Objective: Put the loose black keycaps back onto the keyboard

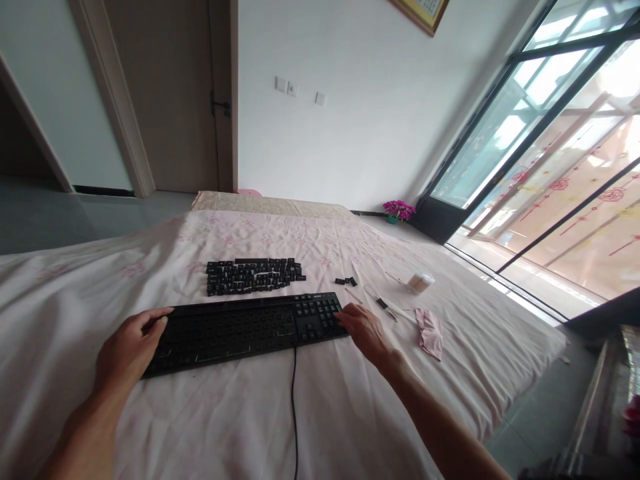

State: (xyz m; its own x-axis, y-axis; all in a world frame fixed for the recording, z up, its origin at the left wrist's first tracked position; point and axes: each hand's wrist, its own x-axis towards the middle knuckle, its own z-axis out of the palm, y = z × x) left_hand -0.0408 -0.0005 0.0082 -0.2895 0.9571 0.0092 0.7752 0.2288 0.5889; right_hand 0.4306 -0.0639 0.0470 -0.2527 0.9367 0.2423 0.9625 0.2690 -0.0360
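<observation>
A black keyboard (225, 331) lies across the pink sheet, bare of keycaps over its main field, with keys still on the number pad at the right. My left hand (131, 343) grips its left end, thumb on top and fingers curled at the edge. At the right end my right hand (363, 327) holds the edge near the number pad, its fingertips partly hidden. Just beyond the keyboard, loose black keycaps (253, 275) sit in rows. A few more keycaps (345, 281) lie apart to the right. The cable (294, 407) runs from the keyboard toward me.
The sheet covers a bed (320, 247). To the right lie a tub of cotton swabs (421, 282), a pink cloth (430, 333), a small tool with a black part (386, 307) and thin sticks. Purple flowers (399, 211) stand beyond the bed, near a glass door (520, 153).
</observation>
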